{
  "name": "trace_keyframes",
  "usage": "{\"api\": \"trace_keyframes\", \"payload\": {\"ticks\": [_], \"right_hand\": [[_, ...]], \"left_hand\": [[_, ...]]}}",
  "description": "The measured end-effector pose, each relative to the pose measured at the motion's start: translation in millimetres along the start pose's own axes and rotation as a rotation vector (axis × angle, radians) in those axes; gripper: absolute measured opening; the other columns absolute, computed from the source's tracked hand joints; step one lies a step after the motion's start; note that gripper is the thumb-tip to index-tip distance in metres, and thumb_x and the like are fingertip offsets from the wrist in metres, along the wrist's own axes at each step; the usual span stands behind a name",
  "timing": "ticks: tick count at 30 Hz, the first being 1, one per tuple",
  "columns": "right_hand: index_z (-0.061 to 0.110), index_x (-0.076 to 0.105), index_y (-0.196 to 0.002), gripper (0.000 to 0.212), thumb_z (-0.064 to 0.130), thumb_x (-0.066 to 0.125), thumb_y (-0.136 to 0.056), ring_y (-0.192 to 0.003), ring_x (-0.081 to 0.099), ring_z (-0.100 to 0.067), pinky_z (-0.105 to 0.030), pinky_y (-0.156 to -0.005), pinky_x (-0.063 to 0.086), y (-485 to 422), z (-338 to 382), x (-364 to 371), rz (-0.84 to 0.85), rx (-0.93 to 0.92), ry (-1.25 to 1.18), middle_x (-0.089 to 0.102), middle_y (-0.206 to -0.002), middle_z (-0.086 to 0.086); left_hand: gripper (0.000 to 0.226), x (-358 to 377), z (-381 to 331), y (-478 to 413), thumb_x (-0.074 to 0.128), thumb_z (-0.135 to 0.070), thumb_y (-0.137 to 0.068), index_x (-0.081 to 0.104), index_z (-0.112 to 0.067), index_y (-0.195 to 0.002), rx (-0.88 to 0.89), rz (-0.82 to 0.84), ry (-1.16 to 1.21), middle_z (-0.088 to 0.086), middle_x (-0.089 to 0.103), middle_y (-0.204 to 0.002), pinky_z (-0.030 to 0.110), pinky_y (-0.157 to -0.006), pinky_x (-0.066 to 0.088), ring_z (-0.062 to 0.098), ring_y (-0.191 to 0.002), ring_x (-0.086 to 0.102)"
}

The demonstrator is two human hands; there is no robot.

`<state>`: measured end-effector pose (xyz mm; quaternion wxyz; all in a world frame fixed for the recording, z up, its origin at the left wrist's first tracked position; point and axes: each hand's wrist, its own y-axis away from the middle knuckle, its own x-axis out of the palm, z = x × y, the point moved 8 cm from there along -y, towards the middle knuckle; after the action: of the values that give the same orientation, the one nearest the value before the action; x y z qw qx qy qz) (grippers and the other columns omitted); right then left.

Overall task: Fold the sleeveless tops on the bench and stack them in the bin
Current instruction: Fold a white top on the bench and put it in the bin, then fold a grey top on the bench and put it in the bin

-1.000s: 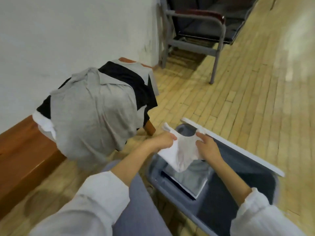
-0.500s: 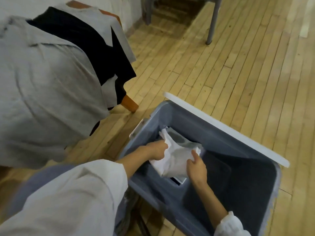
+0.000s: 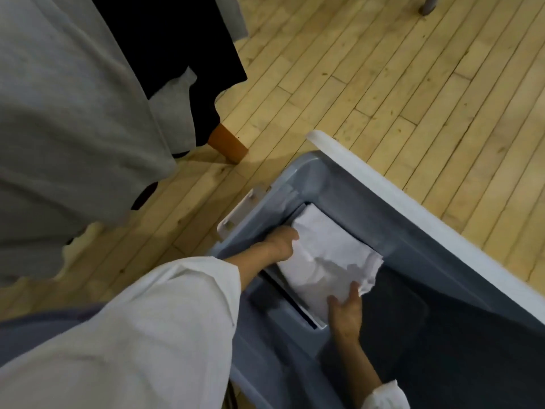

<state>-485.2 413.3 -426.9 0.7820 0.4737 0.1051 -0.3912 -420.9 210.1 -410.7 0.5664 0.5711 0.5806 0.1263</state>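
A folded white sleeveless top [image 3: 327, 255] lies inside the grey bin [image 3: 309, 178], on top of other folded pieces whose edges show beneath it. My left hand [image 3: 280, 243] grips the top's left edge, with its fingertips hidden under the cloth. My right hand [image 3: 345, 308] rests at the top's near right corner with its fingers stretched onto the fabric. A loose grey top [image 3: 73, 113] and a black top [image 3: 165, 39] hang over the bench at the upper left.
The bin has a white rim [image 3: 413, 208] along its far side and a dark bare floor [image 3: 442, 335] on the right. A wooden bench leg [image 3: 228, 143] stands just left of the bin. A metal chair leg [image 3: 427, 4] is at the top right on the wooden floor.
Both hands have lowered the white top from above the bin down onto the stack inside it. My view has tilted down and closer to the bin.
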Motion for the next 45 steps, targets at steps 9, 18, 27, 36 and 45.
{"api": "trace_keyframes", "payload": {"ticks": [9, 18, 27, 36, 45], "right_hand": [[0.012, 0.044, -0.128, 0.060, 0.010, 0.065, -0.072, -0.112, 0.047, -0.047, -0.050, -0.088, 0.043, -4.6, -14.2, 4.2, -0.234, -0.097, 0.258, 0.034, -0.139, -0.024], [0.008, 0.018, -0.150, 0.097, 0.076, 0.030, -0.081, -0.144, 0.009, -0.037, -0.042, -0.117, -0.005, -45.4, 15.5, 58.3, -0.028, -0.513, 0.744, 0.015, -0.156, -0.022], [0.012, 0.006, -0.152, 0.084, 0.060, 0.040, -0.091, -0.145, -0.012, -0.036, -0.046, -0.117, -0.006, -42.2, 30.5, 46.8, 0.103, -0.269, 0.905, -0.006, -0.158, -0.017], [0.006, 0.060, -0.120, 0.029, 0.018, 0.044, -0.098, -0.112, 0.054, -0.032, -0.033, -0.085, 0.041, 109.1, 190.5, 15.3, 0.174, -0.367, 0.017, 0.060, -0.122, -0.016], [0.002, 0.061, -0.090, 0.031, 0.026, 0.044, -0.099, -0.070, 0.054, -0.022, -0.033, -0.060, 0.039, 274.3, 356.4, 1.8, 0.400, -0.779, -0.087, 0.060, -0.078, -0.009]], "left_hand": [[0.040, 41.7, 24.3, -11.6, 0.037, 0.005, -0.093, 0.039, -0.005, -0.132, -0.184, -0.230, -0.366, 0.018, 0.031, -0.143, 0.042, -0.087, 0.052, 0.033, -0.118, 0.049], [0.073, 100.2, 23.6, -9.9, 0.033, -0.028, -0.103, -0.019, -0.002, -0.147, -0.138, -0.153, -0.539, 0.021, -0.026, -0.152, 0.048, -0.115, -0.005, 0.040, -0.142, -0.018], [0.069, 63.9, 21.7, 7.5, 0.048, -0.019, -0.095, 0.009, -0.013, -0.151, -0.118, 0.189, -0.118, 0.012, -0.002, -0.158, 0.048, -0.115, 0.021, 0.034, -0.145, 0.004], [0.026, -90.3, -32.0, 135.6, 0.041, -0.009, -0.096, 0.057, 0.001, -0.114, 0.093, -0.027, -0.179, 0.021, 0.059, -0.116, 0.036, -0.080, 0.040, 0.034, -0.102, 0.056], [0.027, -231.6, 17.0, 350.8, 0.045, -0.016, -0.092, 0.060, -0.015, -0.114, 0.088, -0.641, -0.053, 0.007, 0.062, -0.110, 0.042, -0.083, 0.048, 0.024, -0.096, 0.058]]}}
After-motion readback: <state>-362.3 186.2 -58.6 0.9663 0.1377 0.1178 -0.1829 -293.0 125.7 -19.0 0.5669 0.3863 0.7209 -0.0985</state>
